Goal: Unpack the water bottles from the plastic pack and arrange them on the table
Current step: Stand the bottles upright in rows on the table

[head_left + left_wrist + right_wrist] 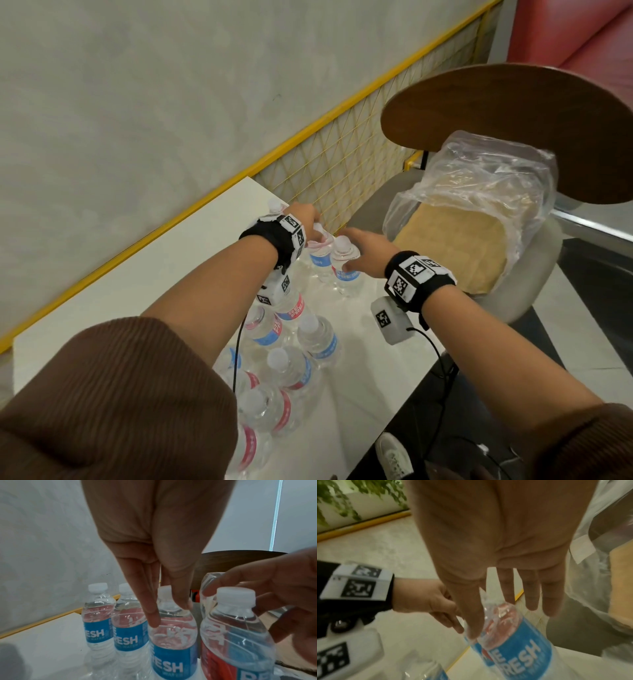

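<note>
Small clear water bottles with blue and red labels stand in a row at the far end of the white table (164,274). My left hand (169,614) reaches down over the third bottle (173,635) and pinches its neck between thumb and straight fingers. My right hand (352,250) hovers around the end bottle (344,270), fingers straight and spread. Only its thumb (471,626) touches the shoulder of that bottle (513,642). Two more bottles (97,615) stand to the left. Several bottles (284,370) sit close together in shiny wrap near my body.
A yellow wire fence (342,164) runs along the table's far side below a grey wall. To the right a chair (534,281) holds a loose plastic wrap (486,171) with a cardboard sheet (455,246) in it. Its wooden backrest (513,126) rises behind.
</note>
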Available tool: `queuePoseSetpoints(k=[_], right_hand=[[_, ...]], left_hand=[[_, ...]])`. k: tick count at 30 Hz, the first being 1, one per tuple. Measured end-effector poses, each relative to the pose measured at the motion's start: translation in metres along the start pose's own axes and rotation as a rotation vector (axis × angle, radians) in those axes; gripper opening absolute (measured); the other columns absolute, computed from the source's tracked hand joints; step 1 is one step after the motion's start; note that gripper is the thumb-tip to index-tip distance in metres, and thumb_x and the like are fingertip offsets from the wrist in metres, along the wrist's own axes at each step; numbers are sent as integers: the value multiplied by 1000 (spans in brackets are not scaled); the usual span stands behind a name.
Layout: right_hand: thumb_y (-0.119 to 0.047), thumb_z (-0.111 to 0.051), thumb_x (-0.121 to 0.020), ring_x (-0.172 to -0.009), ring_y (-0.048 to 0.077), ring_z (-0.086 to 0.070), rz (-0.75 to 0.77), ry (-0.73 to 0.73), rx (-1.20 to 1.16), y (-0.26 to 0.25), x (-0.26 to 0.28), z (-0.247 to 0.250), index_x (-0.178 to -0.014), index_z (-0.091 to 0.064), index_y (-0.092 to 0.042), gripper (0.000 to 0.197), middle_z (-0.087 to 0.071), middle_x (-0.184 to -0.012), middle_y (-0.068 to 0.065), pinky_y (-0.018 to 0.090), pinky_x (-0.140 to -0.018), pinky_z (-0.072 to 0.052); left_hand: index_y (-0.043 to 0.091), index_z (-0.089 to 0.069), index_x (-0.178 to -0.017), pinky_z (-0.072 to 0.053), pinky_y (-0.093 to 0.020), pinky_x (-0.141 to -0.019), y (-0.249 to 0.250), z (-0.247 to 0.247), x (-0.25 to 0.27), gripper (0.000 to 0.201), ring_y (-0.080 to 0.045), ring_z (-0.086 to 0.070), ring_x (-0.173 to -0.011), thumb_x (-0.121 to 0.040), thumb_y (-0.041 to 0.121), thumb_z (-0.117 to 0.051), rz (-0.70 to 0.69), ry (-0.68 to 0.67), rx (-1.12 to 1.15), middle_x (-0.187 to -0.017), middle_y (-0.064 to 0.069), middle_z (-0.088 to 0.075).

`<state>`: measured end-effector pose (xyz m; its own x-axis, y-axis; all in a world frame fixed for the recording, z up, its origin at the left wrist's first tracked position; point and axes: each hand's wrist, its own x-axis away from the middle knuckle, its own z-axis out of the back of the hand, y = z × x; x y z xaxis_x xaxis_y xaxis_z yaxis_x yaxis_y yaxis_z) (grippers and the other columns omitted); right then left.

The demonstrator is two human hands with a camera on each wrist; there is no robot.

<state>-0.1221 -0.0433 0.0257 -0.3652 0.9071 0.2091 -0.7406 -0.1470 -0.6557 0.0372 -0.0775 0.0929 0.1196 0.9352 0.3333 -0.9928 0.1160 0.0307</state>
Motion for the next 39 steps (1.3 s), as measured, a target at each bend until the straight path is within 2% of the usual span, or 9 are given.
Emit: queuePoseSetpoints(k=[1,2,5,7,10,15,28,34,39], right_hand=[[-24,-74,-77,-111,27,-56,-3,32,-25,0,0,-1,-129,-48,-20,59,-59,-123,8,26,-79,-40],[-24,-74,-77,-109,27,-57,-12,69,-43,-1,1,-1,-126,-51,-17,54,-62,-120,9,26,-78,-40],[-28,-74,-78,-108,30,-55,-46,152,-48,1,4,0,-122,-50,-11,53,-61,-116,12,31,-81,-42],[-30,-75,-77,-109,31,-54,-68,105,-29,1,4,0,-124,-46,-13,58,-59,-119,12,32,-82,-42],[-27,-72,-78,-115,29,-54,-68,-37,-2,2,3,1,-135,-40,-21,65,-57,-127,8,31,-87,-43],[-28,-73,-78,-118,28,-54,-90,-3,29,-2,1,0,-135,-42,-22,65,-59,-127,7,36,-95,-46],[-30,-74,-77,-117,29,-54,-124,13,60,-20,-1,-7,-132,-45,-16,63,-60,-124,9,35,-92,-47],[-33,-76,-73,-111,28,-56,-167,33,-21,-21,-2,-15,-128,-46,-20,64,-60,-119,8,29,-78,-43],[-32,-77,-73,-113,29,-55,-181,33,-56,-23,0,-16,-129,-45,-20,65,-59,-121,10,30,-79,-43]], left_hand=[[3,-61,-118,-50,-34,-85,0,-1,0,44,-29,-66,-99,-84,31,-65,3,-3,-2,-71,-7,-62],[5,-59,-120,-51,-33,-84,-2,-1,1,46,-29,-66,-99,-84,32,-65,4,-9,-6,-73,-6,-64],[14,-54,-129,-50,-30,-83,-8,1,1,49,-28,-64,-102,-83,23,-67,-16,-33,20,-106,-11,-69],[19,-53,-131,-47,-29,-85,-11,4,2,49,-27,-61,-108,-84,19,-66,-46,-17,30,-116,-10,-65],[19,-56,-129,-42,-25,-80,-12,7,2,45,-25,-60,-107,-86,21,-65,-72,-17,34,-118,-10,-64],[17,-60,-125,-45,-26,-82,-14,10,-3,44,-23,-63,-105,-83,26,-69,-19,-8,68,-115,-9,-68],[17,-62,-123,-46,-29,-85,-19,11,-3,41,-26,-61,-108,-83,26,-69,-34,4,38,-119,-9,-66],[18,-58,-128,-44,-28,-89,-21,9,0,43,-26,-58,-113,-86,22,-64,-40,12,38,-124,-8,-63],[18,-57,-130,-44,-28,-94,-23,9,4,43,-26,-57,-117,-87,20,-64,-27,20,56,-128,-9,-61]])
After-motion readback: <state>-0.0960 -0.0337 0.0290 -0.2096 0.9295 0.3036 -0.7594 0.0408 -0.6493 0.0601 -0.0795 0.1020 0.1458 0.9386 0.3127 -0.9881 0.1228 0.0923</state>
